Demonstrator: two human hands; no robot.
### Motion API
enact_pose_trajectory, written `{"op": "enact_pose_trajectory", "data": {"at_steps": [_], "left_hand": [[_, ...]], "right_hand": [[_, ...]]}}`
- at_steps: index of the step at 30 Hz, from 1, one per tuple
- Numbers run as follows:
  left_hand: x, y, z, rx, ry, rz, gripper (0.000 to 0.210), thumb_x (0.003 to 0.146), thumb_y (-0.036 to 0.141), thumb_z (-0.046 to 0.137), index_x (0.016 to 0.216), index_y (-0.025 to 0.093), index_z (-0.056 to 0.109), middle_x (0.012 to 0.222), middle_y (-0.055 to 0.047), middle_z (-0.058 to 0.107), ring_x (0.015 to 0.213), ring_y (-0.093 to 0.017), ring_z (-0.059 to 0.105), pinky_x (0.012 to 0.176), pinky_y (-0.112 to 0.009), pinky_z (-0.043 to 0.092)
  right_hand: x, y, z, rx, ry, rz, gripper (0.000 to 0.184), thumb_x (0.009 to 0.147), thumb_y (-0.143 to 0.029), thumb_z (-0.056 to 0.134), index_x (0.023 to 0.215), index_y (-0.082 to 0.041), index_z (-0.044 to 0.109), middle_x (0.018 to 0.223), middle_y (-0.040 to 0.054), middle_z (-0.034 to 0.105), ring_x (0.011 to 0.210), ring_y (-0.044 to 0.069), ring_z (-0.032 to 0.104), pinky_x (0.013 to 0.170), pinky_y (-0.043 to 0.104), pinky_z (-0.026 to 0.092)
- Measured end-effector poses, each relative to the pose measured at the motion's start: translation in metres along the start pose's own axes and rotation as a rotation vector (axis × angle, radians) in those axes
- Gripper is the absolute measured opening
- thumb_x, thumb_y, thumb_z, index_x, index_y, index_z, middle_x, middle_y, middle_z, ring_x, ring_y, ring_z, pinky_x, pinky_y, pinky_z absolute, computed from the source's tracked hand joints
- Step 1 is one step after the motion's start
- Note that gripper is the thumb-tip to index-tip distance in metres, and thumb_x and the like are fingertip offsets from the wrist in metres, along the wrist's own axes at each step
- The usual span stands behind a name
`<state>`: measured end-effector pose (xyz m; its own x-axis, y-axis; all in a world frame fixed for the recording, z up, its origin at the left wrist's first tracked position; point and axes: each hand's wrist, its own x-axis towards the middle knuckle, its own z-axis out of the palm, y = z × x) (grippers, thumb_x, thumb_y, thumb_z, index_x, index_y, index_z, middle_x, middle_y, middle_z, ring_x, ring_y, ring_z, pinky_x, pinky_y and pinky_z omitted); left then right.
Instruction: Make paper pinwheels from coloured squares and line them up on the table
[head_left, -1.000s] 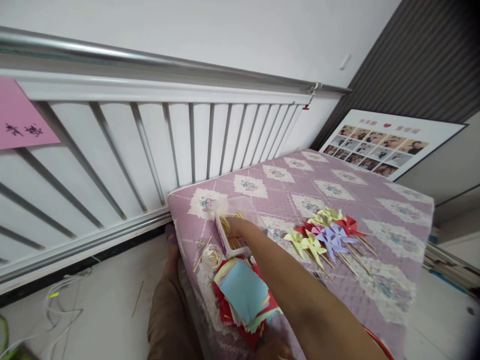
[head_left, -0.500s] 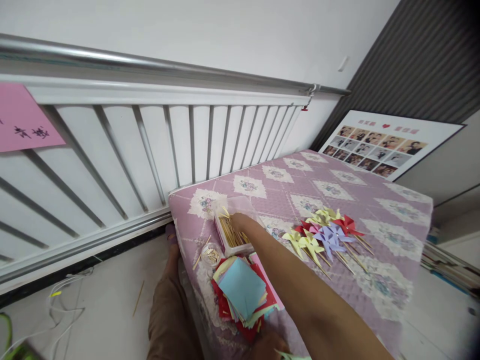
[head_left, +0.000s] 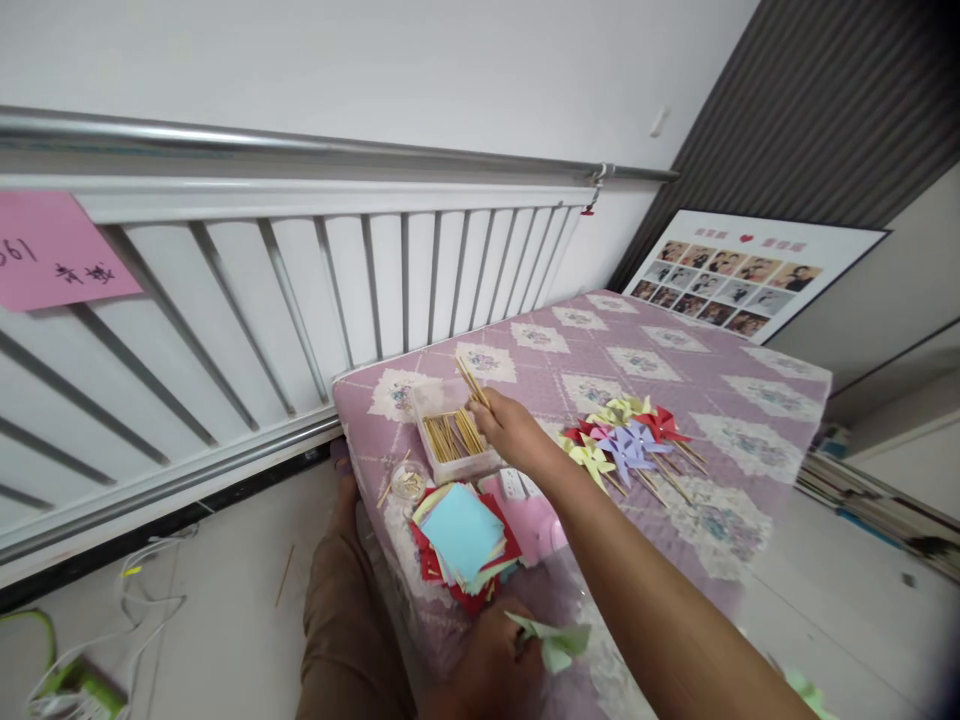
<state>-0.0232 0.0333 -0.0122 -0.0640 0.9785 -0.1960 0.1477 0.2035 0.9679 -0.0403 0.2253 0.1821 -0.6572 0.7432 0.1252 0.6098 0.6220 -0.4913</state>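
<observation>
My right hand [head_left: 504,428] is closed on a few thin wooden sticks [head_left: 470,378], held tilted just above the right side of a clear plastic box [head_left: 466,468]. Many similar sticks lie inside that box. Low in the view, my left hand [head_left: 502,645] grips a pale green paper pinwheel [head_left: 561,645]; its fingers are partly hidden. A stack of coloured paper squares [head_left: 461,535], light blue on top, rests between the two hands. Beside the stack stands a small round clear tub [head_left: 409,482] with small pale pieces in it.
Finished pinwheels [head_left: 630,448] in yellow, red and purple lie on the flowered purple bed surface [head_left: 675,340]. A pink item [head_left: 529,520] sits right of the paper stack. A white radiator [head_left: 386,290] runs along the wall. Cables [head_left: 154,600] and a stick [head_left: 285,575] lie on the floor.
My right hand has risen out of the stick box, now with a few sticks in its fingers. The green pinwheel in my left hand shows more fully. The view has shifted slightly.
</observation>
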Motion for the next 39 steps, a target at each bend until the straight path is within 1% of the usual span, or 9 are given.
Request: {"op": "enact_pose_trajectory", "data": {"at_steps": [3, 6, 9, 13, 17, 20, 26, 31, 39], "left_hand": [[0.000, 0.002, -0.002, 0.103, 0.013, 0.050, 0.006, 0.068, 0.015, 0.054, 0.070, 0.017, 0.059, 0.070, -0.001, 0.059, 0.066, -0.015, 0.051, 0.065, -0.025, 0.042], [-0.009, 0.004, -0.007, 0.029, 0.065, 0.039, 0.014, 0.071, 0.015, 0.051, 0.075, 0.014, 0.064, 0.074, -0.002, 0.065, 0.071, -0.015, 0.056, 0.068, -0.024, 0.044], [-0.034, 0.005, -0.017, -0.040, 0.068, -0.010, 0.018, 0.072, 0.017, 0.051, 0.081, 0.013, 0.066, 0.078, -0.003, 0.068, 0.074, -0.017, 0.059, 0.070, -0.025, 0.046], [-0.075, 0.006, -0.039, -0.071, 0.101, -0.111, 0.019, 0.072, 0.020, 0.054, 0.081, 0.012, 0.068, 0.080, -0.005, 0.070, 0.078, -0.019, 0.061, 0.074, -0.027, 0.047], [-0.097, 0.003, -0.063, -0.138, 0.222, -0.144, 0.022, 0.070, 0.026, 0.058, 0.083, 0.011, 0.068, 0.079, -0.005, 0.070, 0.078, -0.021, 0.062, 0.074, -0.028, 0.047], [-0.101, -0.008, -0.073, -0.153, 0.295, -0.177, 0.025, 0.069, 0.026, 0.060, 0.087, 0.012, 0.068, 0.081, -0.005, 0.071, 0.080, -0.021, 0.062, 0.075, -0.028, 0.047], [-0.102, -0.018, -0.071, -0.227, 0.319, -0.187, 0.020, 0.067, 0.026, 0.064, 0.082, 0.015, 0.071, 0.078, -0.004, 0.072, 0.076, -0.022, 0.062, 0.072, -0.029, 0.047], [-0.098, -0.020, -0.072, -0.312, 0.358, -0.248, 0.017, 0.066, 0.025, 0.067, 0.078, 0.014, 0.071, 0.072, -0.003, 0.071, 0.071, -0.019, 0.061, 0.068, -0.027, 0.046], [-0.089, -0.013, -0.071, -0.737, 0.506, -0.264, 0.026, 0.060, 0.031, 0.076, 0.076, 0.015, 0.063, 0.064, 0.002, 0.064, 0.052, -0.010, 0.053, 0.052, -0.023, 0.043]], "right_hand": [[-0.056, 0.006, -0.006, 0.257, -0.095, -0.034, 0.030, 0.094, -0.036, 0.034, 0.078, -0.020, 0.053, 0.066, -0.0034, 0.053, 0.063, 0.013, 0.051, 0.060, 0.022, 0.038], [-0.105, 0.024, 0.005, 0.403, -0.160, -0.025, 0.027, 0.093, -0.036, 0.039, 0.081, -0.020, 0.056, 0.069, -0.0029, 0.056, 0.064, 0.014, 0.051, 0.060, 0.023, 0.038], [-0.144, 0.046, 0.028, 0.418, -0.210, 0.011, 0.028, 0.093, -0.036, 0.039, 0.082, -0.019, 0.059, 0.075, -0.0003, 0.061, 0.070, 0.016, 0.055, 0.063, 0.024, 0.041], [-0.177, 0.062, 0.067, 0.298, -0.286, -0.033, 0.026, 0.093, -0.030, 0.040, 0.100, -0.020, 0.063, 0.091, 0.0033, 0.069, 0.080, 0.019, 0.062, 0.069, 0.026, 0.043], [-0.190, 0.061, 0.102, -0.069, -0.287, -0.207, 0.022, 0.088, -0.018, 0.048, 0.099, -0.020, 0.067, 0.090, 0.0058, 0.071, 0.078, 0.020, 0.062, 0.070, 0.027, 0.042], [-0.189, 0.062, 0.121, -0.184, -0.262, -0.241, 0.019, 0.086, -0.012, 0.052, 0.093, -0.018, 0.069, 0.089, 0.0089, 0.070, 0.082, 0.022, 0.060, 0.076, 0.031, 0.041], [-0.189, 0.078, 0.137, -0.202, -0.158, -0.202, 0.018, 0.088, -0.017, 0.054, 0.100, -0.019, 0.067, 0.100, 0.0109, 0.066, 0.093, 0.025, 0.056, 0.084, 0.037, 0.040], [-0.201, 0.090, 0.141, -0.162, -0.067, -0.181, 0.017, 0.090, -0.021, 0.054, 0.099, -0.017, 0.068, 0.099, 0.0097, 0.066, 0.092, 0.022, 0.056, 0.084, 0.033, 0.043], [-0.213, 0.092, 0.142, -0.117, 0.001, -0.214, 0.022, 0.092, -0.016, 0.048, 0.096, -0.019, 0.070, 0.103, 0.0081, 0.067, 0.095, 0.021, 0.058, 0.087, 0.033, 0.045]]}}
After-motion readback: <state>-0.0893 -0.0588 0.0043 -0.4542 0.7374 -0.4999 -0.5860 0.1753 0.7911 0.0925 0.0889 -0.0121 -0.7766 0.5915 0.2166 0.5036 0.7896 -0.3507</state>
